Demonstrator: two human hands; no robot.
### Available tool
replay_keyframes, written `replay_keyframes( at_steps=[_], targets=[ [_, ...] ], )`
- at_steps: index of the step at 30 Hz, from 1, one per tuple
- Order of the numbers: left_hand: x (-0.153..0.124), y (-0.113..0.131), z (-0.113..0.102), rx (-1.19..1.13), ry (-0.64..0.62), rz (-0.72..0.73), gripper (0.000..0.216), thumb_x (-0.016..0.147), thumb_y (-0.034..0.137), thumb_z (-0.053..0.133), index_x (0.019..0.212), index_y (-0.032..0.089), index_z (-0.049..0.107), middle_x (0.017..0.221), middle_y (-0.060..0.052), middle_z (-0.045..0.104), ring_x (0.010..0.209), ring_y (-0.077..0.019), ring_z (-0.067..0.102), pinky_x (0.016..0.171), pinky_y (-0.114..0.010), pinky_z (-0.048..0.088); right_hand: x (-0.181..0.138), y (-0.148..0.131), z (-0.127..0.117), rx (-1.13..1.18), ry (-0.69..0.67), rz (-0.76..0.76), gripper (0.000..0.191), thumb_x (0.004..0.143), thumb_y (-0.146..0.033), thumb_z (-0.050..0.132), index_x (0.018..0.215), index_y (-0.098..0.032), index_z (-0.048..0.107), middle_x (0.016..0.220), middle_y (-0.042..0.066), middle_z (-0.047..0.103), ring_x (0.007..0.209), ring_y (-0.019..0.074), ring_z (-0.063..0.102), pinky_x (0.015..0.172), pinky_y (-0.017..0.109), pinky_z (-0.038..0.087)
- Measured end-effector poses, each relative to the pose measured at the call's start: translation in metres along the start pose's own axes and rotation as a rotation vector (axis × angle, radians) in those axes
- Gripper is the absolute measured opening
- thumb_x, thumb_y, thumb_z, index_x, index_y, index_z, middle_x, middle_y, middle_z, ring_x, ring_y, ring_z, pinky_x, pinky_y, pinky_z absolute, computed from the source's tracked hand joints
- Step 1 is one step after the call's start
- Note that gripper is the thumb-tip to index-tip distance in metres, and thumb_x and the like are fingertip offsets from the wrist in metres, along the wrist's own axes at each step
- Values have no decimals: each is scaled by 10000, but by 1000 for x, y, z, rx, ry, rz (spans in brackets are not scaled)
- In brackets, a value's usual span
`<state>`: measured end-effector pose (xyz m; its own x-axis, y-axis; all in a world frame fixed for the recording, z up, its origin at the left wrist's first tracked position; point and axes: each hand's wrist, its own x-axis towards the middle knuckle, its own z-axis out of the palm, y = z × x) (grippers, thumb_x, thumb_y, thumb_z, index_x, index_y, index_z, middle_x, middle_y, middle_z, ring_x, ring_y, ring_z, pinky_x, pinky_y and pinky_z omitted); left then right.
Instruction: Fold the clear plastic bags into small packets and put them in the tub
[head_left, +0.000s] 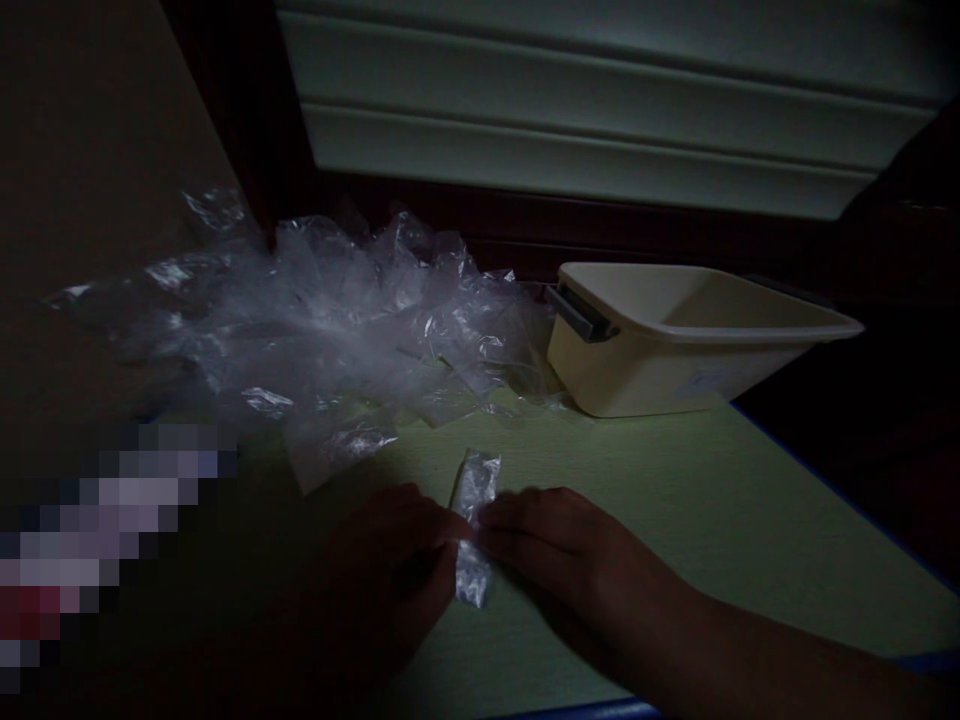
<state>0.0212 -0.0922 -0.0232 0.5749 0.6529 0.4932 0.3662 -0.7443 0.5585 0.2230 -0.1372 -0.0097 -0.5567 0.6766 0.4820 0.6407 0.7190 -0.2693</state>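
Note:
A clear plastic bag (pixel 472 583), folded into a narrow strip, lies on the green tabletop (pixel 660 480) between my two hands. My left hand (pixel 401 545) grips the strip's left edge, with thumb and forefinger around its middle. From the other side, my right hand (pixel 574 540) presses its closed fingertips onto the strip's right edge. The strip's two ends stick out above and below the fingers. Deep shadow covers much of my left hand. Beyond my hands spreads a loose pile of clear plastic bags (pixel 337 330), crumpled and shiny.
Behind my right hand, a cream plastic bin (pixel 645 375) with a dark grey handle (pixel 577 312) stands at the table's back right. A dark frame with pale slatted panels (pixel 585 120) rises behind. The tabletop has a blue edge (pixel 847 490). A blurred-out patch covers the lower left.

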Motion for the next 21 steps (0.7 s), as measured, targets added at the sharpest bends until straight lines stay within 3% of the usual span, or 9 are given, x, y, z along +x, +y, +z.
replay_keyframes(
  at_steps=[4, 8, 13, 21],
  targets=[
    [2, 1, -5, 24, -29, 68, 190, 855, 88, 470, 915, 222, 591, 861, 9, 578, 734, -118, 585, 636, -212, 472, 0, 1, 0, 9, -22, -2, 264, 971, -115, 421, 1097, -125, 653, 1009, 114, 722, 916, 221, 670, 778, 355, 546],
    [6, 1, -9, 215, -53, 235, 195, 889, 74, 445, 986, 186, 572, 1119, -46, 590, 976, -193, 566, 849, -332, 472, 0, 2, -2, 32, 12, -20, 288, 964, -90, 406, 1116, -124, 647, 993, 120, 728, 916, 214, 677, 768, 354, 553],
    [9, 3, -12, 347, -146, 297, 165, 904, 101, 436, 848, 173, 573, 884, -42, 639, 869, -228, 578, 774, -376, 472, -4, 2, -8, 12, 11, 17, 290, 969, -103, 409, 1136, -118, 646, 1103, 131, 711, 1013, 209, 666, 837, 347, 562],
    [4, 4, -10, 266, -240, 199, 184, 940, 140, 394, 873, 170, 563, 881, -44, 606, 778, -193, 565, 703, -328, 491, -4, 2, -7, -1, -1, 15, 314, 951, -76, 421, 1169, -118, 642, 1152, 138, 696, 1048, 211, 665, 880, 348, 565]
  ],
)
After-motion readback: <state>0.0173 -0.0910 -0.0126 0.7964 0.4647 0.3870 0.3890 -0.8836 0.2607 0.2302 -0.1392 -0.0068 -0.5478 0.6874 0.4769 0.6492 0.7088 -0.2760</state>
